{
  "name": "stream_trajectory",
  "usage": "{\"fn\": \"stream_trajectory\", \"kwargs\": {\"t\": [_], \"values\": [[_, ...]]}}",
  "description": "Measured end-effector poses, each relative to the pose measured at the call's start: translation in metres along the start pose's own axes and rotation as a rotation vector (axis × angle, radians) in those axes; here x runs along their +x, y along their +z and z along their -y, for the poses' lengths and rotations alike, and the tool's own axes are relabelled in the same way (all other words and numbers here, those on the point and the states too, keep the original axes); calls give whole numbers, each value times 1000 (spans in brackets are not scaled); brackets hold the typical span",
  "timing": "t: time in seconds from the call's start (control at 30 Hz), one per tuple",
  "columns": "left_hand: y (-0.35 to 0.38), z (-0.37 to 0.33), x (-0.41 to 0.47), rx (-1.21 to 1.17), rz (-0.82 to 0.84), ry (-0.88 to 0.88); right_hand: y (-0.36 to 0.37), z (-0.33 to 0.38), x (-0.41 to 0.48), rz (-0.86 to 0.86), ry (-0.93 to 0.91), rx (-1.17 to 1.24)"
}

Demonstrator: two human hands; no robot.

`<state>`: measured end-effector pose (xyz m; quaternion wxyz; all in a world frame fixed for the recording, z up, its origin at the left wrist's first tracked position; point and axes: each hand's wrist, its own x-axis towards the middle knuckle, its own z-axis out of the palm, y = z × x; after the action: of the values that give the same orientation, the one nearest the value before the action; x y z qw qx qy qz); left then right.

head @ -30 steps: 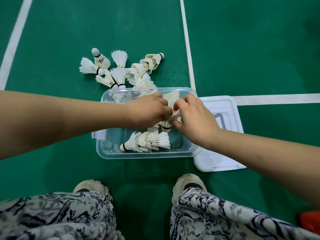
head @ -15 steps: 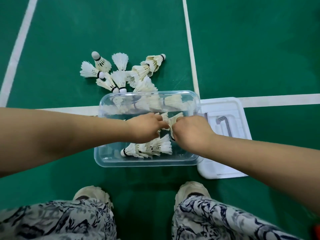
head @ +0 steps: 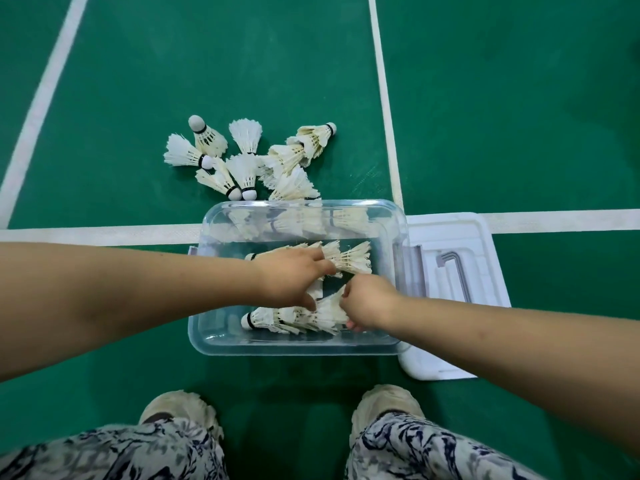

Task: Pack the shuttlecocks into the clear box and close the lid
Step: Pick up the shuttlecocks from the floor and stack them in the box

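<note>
Down on the green court floor, between white lines, the head camera shows the clear box [head: 298,345] in front of two shoes [head: 388,403], with both hands inside it.

Packing looks to be less than half done. Two nested stacks of shuttlecocks lie in the box: a near stack [head: 273,318] along the front wall and a far stack [head: 353,259] across the middle. A loose pile [head: 249,157] of roughly ten waits on the floor just behind the box's back wall. The white lid [head: 450,363] is off and lies flat against the box's right side, with a bent metal key [head: 457,271] resting on it. What's left is the pile, then the lid.

Both stacks lie on their sides with the long axis running left to right across the box, the black-banded cork ends pointing left and the feather skirts opening to the right.

The left hand [head: 294,275] lies between the stacks, its fingers reaching onto the far stack's feathers and its thumb down by the near one. I cannot tell whether it pinches anything. The right hand [head: 369,301] is curled over the near stack's feather end and seems to grip it.
</note>
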<state>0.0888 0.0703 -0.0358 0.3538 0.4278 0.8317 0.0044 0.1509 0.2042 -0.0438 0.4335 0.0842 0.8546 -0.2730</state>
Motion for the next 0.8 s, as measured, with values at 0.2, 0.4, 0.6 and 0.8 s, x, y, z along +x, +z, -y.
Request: {"fn": "stream_trajectory", "kwargs": {"t": [0.2,0.4,0.6,0.8], "values": [[15,-5,-13,106,315,64,-2,11,-4,157,42,-459],[20,-3,-21,104,317,118,-3,15,-7,202,120,-359],[16,-4,-27,117,326,129,7,17,-3,169,260,40],[0,-6,-38,164,252,110,2,23,-21,109,189,82]]}}
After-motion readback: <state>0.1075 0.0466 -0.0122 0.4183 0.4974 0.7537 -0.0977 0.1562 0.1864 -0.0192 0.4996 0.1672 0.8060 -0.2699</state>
